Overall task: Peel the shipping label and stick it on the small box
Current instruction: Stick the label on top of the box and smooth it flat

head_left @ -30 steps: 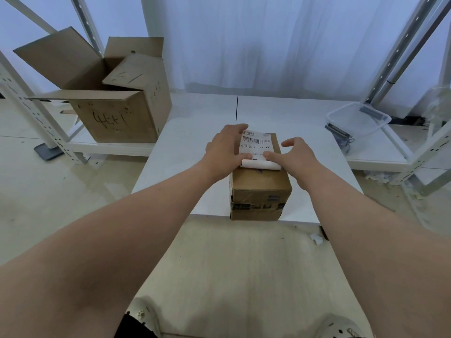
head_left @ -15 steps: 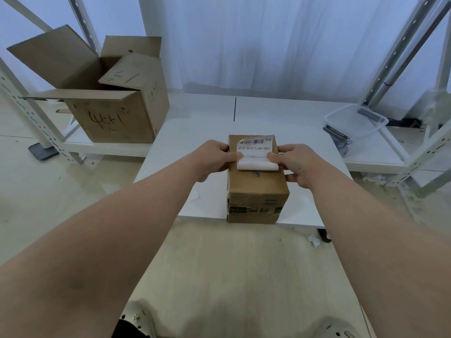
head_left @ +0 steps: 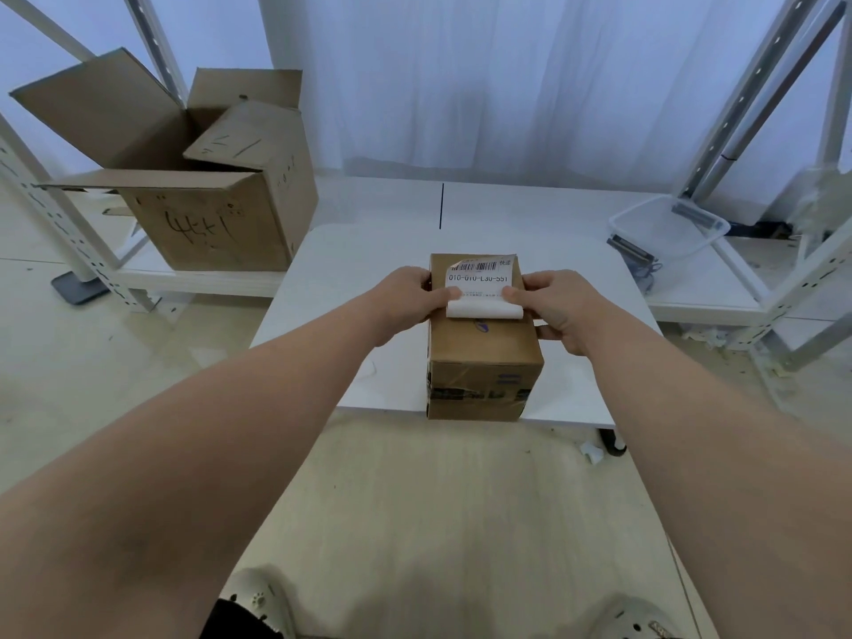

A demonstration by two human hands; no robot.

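A small brown cardboard box (head_left: 484, 357) stands at the near edge of a white table (head_left: 350, 279). A white shipping label (head_left: 479, 279) with a barcode lies on the box's top, its far part flat and its near end curled up in a white roll. My left hand (head_left: 410, 299) pinches the left end of that roll between thumb and fingers. My right hand (head_left: 558, 306) pinches the right end, its lower fingers resting against the box's right side.
A large open cardboard box (head_left: 216, 196) with handwriting sits on a low white shelf at the left. A clear plastic tray (head_left: 668, 228) lies on the shelf at the right. Metal rack posts stand at both sides. My shoes show at the bottom edge.
My hands drew back toward me from the label's top, slid to the roll's ends and now pinch it from both sides. More of the label lies flat on the box.
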